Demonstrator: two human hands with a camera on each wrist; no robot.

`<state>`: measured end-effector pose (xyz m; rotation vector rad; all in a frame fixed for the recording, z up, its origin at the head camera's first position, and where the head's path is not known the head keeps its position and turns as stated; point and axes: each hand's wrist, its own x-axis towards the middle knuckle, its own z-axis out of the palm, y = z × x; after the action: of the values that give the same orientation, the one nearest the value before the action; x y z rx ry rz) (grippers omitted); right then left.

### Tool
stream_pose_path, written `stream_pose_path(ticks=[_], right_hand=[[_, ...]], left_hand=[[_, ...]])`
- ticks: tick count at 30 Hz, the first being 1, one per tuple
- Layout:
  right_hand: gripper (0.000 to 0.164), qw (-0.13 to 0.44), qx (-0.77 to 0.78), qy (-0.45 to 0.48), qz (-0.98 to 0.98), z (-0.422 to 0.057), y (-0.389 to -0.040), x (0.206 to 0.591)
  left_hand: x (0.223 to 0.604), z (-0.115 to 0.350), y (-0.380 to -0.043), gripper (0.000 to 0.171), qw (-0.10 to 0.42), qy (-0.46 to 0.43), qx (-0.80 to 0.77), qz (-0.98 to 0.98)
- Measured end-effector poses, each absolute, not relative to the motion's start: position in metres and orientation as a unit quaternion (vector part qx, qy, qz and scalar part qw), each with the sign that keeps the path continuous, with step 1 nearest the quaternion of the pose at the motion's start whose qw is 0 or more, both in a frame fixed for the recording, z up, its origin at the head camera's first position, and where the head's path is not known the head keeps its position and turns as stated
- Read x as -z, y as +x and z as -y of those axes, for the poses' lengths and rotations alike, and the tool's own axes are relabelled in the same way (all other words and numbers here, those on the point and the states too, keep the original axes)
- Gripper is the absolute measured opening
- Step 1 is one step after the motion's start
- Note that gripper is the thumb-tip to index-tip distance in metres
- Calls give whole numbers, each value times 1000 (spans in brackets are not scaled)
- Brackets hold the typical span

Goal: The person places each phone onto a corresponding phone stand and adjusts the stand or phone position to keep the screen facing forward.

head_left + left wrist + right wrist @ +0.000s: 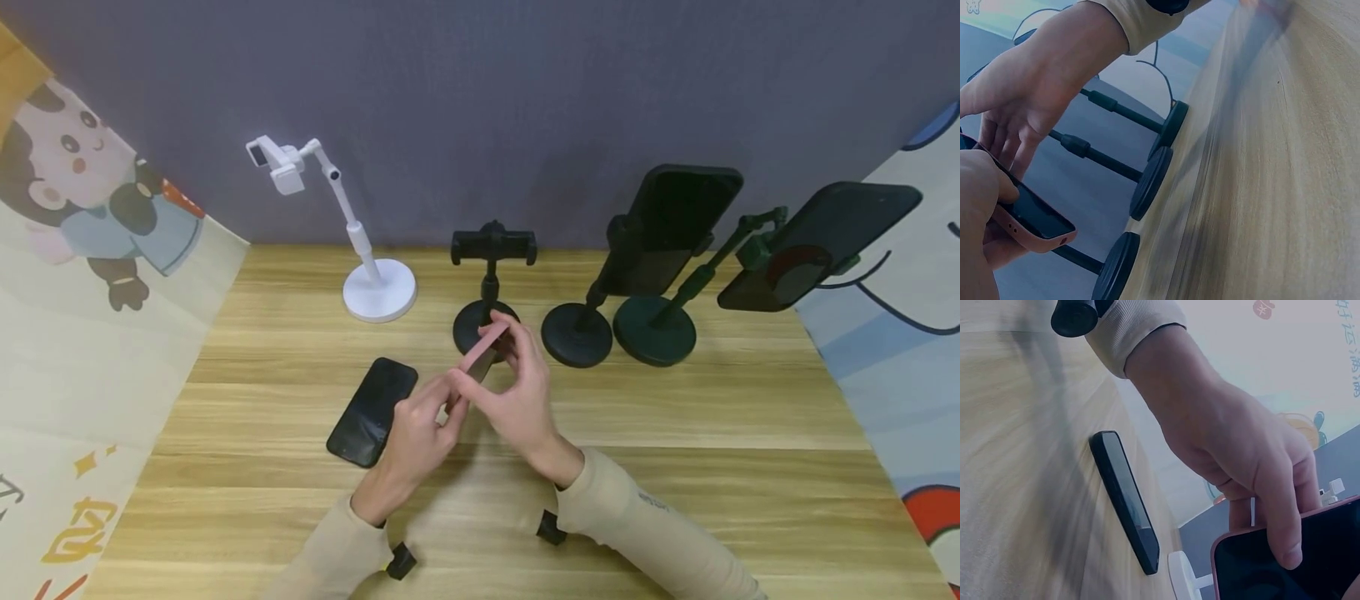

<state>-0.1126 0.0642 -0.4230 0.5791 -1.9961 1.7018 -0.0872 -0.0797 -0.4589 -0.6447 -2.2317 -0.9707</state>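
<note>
A smartphone in a pink case (pixel 482 347) is held by both hands above the table, in front of the middle black phone stand (pixel 491 287). My left hand (pixel 420 429) grips its near end; in the right wrist view the left thumb lies on the dark screen (pixel 1250 569). With thumb and fingers, my right hand (pixel 522 396) holds the phone from the right side. The left wrist view shows right-hand fingers (pixel 1007 147) behind the phone, though part of that grip is out of frame. A black phone (pixel 372 412) lies on the table beside my left hand.
A white phone stand (pixel 379 290) stands at the back left. To the right, a black stand (pixel 577 335) and a dark green stand (pixel 655 331) each hold a phone. A grey wall panel (pixel 525 108) rises behind the wooden table (pixel 712 467).
</note>
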Motion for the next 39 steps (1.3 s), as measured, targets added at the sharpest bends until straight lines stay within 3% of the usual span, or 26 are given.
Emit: stream_pose_path(ticks=[18, 23, 29, 34, 39], right_hand=[[76, 273, -573, 220, 741, -70, -114, 416], [76, 280, -581, 233, 728, -70, -112, 407], [75, 286, -606, 250, 699, -70, -103, 376], [75, 281, -615, 257, 690, -72, -104, 376], [75, 275, -621, 262, 686, -72, -104, 377]], left_hand=[[455, 81, -86, 15, 326, -267, 370, 828], [450, 82, -84, 4, 334, -295, 389, 807], [441, 84, -84, 33, 335, -346, 425, 767], [433, 87, -85, 35, 345, -367, 448, 739], [420, 91, -89, 27, 389, -332, 464, 723]])
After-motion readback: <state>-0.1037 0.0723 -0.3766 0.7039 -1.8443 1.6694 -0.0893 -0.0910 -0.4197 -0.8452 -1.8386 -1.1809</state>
